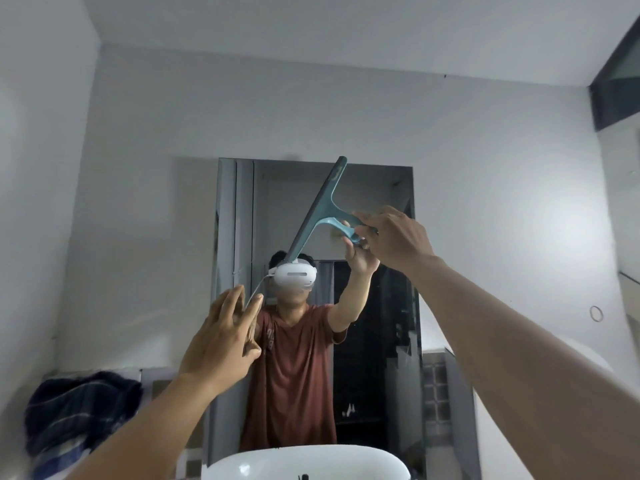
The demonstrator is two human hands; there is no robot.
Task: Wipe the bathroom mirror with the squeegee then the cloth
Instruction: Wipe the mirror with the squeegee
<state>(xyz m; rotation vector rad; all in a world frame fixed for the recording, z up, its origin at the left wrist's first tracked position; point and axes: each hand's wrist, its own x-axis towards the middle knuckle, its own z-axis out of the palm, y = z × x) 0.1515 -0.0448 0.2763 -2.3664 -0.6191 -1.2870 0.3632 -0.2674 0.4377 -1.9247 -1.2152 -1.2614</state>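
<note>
A tall rectangular mirror [377, 188] hangs on the white wall ahead. My right hand [394, 237] is raised in front of it and grips the handle of a teal squeegee [320, 209]. The blade runs steeply from the mirror's top edge down to the left, lying against or very near the glass. My left hand [221, 337] is lifted before the mirror's lower left part, fingers spread, holding nothing. A dark blue checked cloth [79, 414] lies bunched on a ledge at the lower left.
A white basin [311, 462] sits directly below the mirror. The mirror reflects a person in a rust shirt and a dark doorway. White walls close in on both sides, with a dark window frame [613, 84] at the upper right.
</note>
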